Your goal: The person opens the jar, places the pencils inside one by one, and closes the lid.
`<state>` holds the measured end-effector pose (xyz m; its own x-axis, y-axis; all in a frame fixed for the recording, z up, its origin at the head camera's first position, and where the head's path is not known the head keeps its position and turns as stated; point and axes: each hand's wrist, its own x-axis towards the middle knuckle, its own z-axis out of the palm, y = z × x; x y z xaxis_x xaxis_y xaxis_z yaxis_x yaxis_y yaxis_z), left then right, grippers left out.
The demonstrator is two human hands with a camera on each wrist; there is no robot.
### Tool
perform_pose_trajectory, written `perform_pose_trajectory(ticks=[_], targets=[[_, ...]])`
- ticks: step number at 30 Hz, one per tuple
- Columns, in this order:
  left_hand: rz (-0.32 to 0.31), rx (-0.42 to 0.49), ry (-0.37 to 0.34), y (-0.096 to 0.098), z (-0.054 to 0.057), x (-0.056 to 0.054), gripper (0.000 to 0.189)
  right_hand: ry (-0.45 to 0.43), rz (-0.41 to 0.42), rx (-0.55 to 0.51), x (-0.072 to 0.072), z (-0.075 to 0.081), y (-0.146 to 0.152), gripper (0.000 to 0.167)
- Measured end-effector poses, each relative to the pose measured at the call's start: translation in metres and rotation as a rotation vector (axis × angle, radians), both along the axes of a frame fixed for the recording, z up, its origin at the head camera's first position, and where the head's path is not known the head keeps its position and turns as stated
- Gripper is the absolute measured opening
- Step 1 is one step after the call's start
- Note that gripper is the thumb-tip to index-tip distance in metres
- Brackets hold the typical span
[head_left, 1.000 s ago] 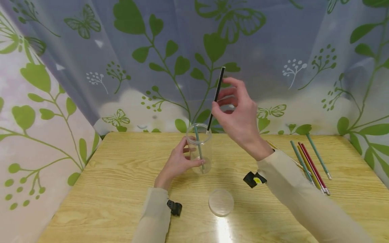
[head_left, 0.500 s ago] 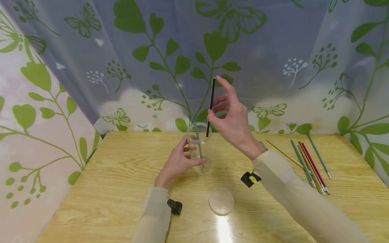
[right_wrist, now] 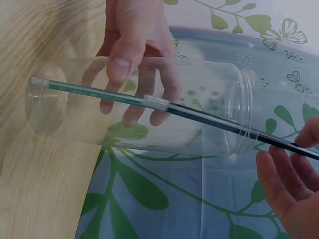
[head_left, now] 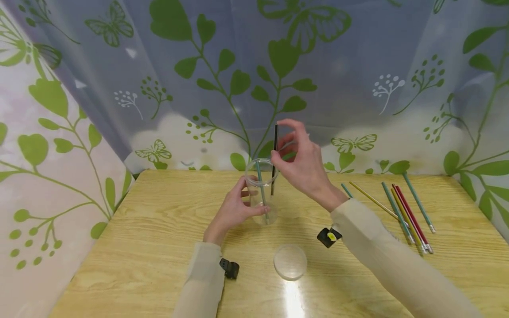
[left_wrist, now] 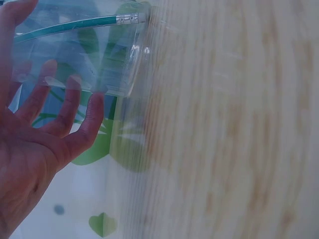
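Note:
In the head view my left hand (head_left: 234, 214) holds a clear plastic jar (head_left: 270, 205) upright on the table, thumb on the near side and fingers around the back. A teal pencil (head_left: 260, 183) leans inside it, eraser end at the bottom, as the right wrist view shows. My right hand (head_left: 304, 165) pinches a black pencil (head_left: 275, 143) between thumb and fingers, index fingertip at its top end. The black pencil's lower part is inside the jar, its silvery end (right_wrist: 155, 102) overlapping the teal pencil in the right wrist view.
A round clear lid (head_left: 290, 263) lies on the wooden table (head_left: 151, 265) in front of the jar. To the right lie several pencils, among them a red pencil (head_left: 409, 212), a yellow pencil (head_left: 374, 198) and a teal pencil (head_left: 419, 203). A patterned curtain (head_left: 338, 88) hangs behind.
My right hand has moved slightly left and then down, lowering the black pencil from the jar's rim to well inside it. My left hand and the jar have stayed in place.

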<state>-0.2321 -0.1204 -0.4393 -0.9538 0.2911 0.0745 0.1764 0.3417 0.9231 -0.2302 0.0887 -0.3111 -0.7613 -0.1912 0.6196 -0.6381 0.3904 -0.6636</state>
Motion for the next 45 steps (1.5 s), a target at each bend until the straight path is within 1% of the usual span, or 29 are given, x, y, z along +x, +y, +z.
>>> perform_pose_trajectory(ticks=[6, 10, 13, 18, 22, 27, 33, 41, 45], targets=[[-0.002, 0.005, -0.003, 0.000, 0.000, 0.000, 0.077, -0.041, 0.014, 0.005, 0.002, -0.006, 0.001, 0.037], [-0.006, 0.011, -0.001, 0.000, -0.001, 0.000, 0.077, -0.057, 0.037, 0.020, 0.001, -0.011, 0.002, 0.030], [-0.008, 0.015, 0.000, 0.000, 0.000, 0.000, 0.077, -0.053, 0.057, 0.042, 0.000, -0.015, 0.002, 0.025], [-0.006, 0.024, 0.001, 0.000, 0.000, 0.000, 0.076, -0.021, 0.086, 0.105, -0.001, -0.020, 0.004, 0.018], [-0.005, 0.030, 0.001, 0.000, 0.000, 0.000, 0.075, -0.030, 0.081, 0.182, 0.000, -0.024, 0.005, 0.012], [-0.003, 0.027, -0.001, 0.001, 0.000, 0.000, 0.074, -0.051, 0.078, 0.250, 0.001, -0.027, 0.005, 0.010], [-0.006, 0.029, -0.010, 0.001, -0.001, -0.001, 0.075, -0.067, 0.083, 0.271, 0.001, -0.026, 0.006, 0.009], [-0.007, 0.025, -0.002, 0.001, 0.000, -0.001, 0.075, -0.094, 0.081, 0.303, 0.001, -0.025, 0.005, 0.008], [-0.009, 0.019, -0.005, 0.000, 0.000, 0.000, 0.076, -0.109, 0.076, 0.312, 0.002, -0.026, 0.005, 0.011]])
